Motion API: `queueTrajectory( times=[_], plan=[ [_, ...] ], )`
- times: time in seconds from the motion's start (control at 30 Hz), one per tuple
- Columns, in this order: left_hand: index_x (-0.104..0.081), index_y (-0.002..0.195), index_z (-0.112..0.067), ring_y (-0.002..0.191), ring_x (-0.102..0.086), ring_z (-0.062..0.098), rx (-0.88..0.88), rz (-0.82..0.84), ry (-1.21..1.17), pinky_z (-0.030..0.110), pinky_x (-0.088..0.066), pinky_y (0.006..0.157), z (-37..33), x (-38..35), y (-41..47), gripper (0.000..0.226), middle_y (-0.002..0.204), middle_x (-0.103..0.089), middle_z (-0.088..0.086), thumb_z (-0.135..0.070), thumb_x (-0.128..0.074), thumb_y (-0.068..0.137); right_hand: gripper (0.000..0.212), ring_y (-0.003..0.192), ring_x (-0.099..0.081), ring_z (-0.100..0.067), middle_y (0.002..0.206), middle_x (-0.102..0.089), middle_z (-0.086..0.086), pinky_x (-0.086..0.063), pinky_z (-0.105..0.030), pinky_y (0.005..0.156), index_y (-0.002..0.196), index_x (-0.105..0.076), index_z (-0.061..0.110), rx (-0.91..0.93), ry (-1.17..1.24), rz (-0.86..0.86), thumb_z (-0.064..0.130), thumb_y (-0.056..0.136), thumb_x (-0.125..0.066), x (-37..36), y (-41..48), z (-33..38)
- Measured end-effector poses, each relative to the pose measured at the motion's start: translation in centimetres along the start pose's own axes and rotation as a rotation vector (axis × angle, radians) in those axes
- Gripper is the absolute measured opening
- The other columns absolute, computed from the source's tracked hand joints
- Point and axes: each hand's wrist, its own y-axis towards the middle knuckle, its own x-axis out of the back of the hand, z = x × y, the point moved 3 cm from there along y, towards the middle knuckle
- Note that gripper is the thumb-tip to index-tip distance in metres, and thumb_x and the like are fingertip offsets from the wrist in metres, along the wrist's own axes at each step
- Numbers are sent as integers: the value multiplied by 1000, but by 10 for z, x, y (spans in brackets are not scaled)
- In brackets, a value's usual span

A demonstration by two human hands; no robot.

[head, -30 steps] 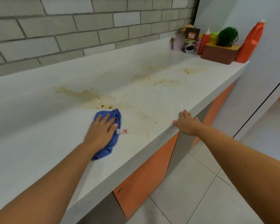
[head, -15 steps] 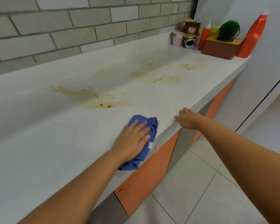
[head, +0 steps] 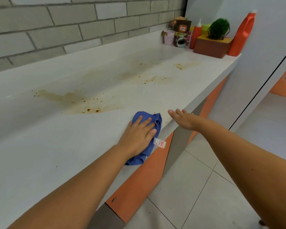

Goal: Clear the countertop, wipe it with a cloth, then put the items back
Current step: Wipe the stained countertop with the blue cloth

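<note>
Cloth [head: 146, 114], blue and bunched, is lying right at the front edge of the white surface [head: 40, 146], its white tag [head: 159, 143] hanging out past the lip; the left hand [head: 137, 138] is pressing down on it with fingers straight and flat, not curling round it. The right hand [head: 182, 119] is reaching in just beside the cloth, fingers extended and relaxed, holding nothing; it is seemingly resting on the front edge, though firm contact is hard to tell from this angle.

By the look of things the wiping step is in hand and is far from finished; a brown stain [head: 82, 103] with dark specks is spreading just beyond the cloth toward the brick wall [head: 73, 30]; a second smear [head: 155, 79] and a smaller one [head: 183, 65] are sitting farther along. The orange bottle [head: 241, 33], the plant [head: 219, 28] on its brown box [head: 211, 47], the red squeeze bottle [head: 196, 36], the coffee pouch [head: 182, 33] and the pink cup [head: 168, 37] are crowding together at the far end, well apart from the cloth; putting them back is not yet begun.

The next move is probably calling for pushing the cloth away from the edge and into the near stain, keeping the palm flat and bearing down so the dried specks are lifting; with the cloth partly overhanging the lip, it is at risk of slipping off.
</note>
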Motion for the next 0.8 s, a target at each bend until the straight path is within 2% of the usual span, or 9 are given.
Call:
queueTrajectory(
  times=[0.13,0.27,0.37,0.47,0.53,0.67,0.8],
  plan=[
    [-30,145,-28,146,-1,14,-17,-23,-13,39,-6,117,12,3,-9,47,156,-14,-11,-41,-22,100,67,146,7,-15,159,1,1,2,-41,118,151,-4,23,-11,178,21,58,94,-4,8,-8,-3],
    [-24,147,-22,146,-1,23,94,-47,25,46,-6,117,20,5,44,52,158,-10,-2,-43,-21,100,67,147,2,-17,159,0,2,1,-40,117,151,-10,24,-33,280,19,59,94,-4,7,-6,-7],
    [-20,148,-21,146,2,26,95,-13,28,50,-3,117,12,0,85,55,158,-7,-1,-45,-20,99,73,147,-3,-17,159,-5,4,-1,-41,118,150,-13,28,-54,449,-5,67,89,-5,1,1,-19],
    [-20,148,-22,146,4,26,24,19,29,49,-1,117,-9,-4,99,55,159,-6,-2,-46,-21,99,70,146,-8,-13,155,-21,9,-4,-35,116,151,-12,23,-13,645,-95,61,93,-3,6,3,-28],
    [-21,148,-23,146,3,24,-83,31,49,47,-2,117,-24,-7,87,55,158,-7,-4,-47,-24,98,70,145,-13,-14,153,-28,5,-8,-35,116,150,-16,17,3,712,-216,58,94,-5,14,5,-31],
    [-22,147,-26,146,2,22,-252,52,89,44,-6,118,-23,-10,67,60,158,-8,-4,-53,-32,95,58,142,-22,-17,154,-27,-1,-15,-34,115,150,-5,29,45,747,-341,52,98,-18,15,10,-25],
    [-20,148,-24,146,3,27,-33,26,58,49,-2,117,-20,-5,98,70,159,-5,0,-63,-30,91,55,144,-17,-15,156,-19,1,-12,-29,116,150,-15,20,53,611,-355,44,100,-21,6,6,-26]
  ],
)
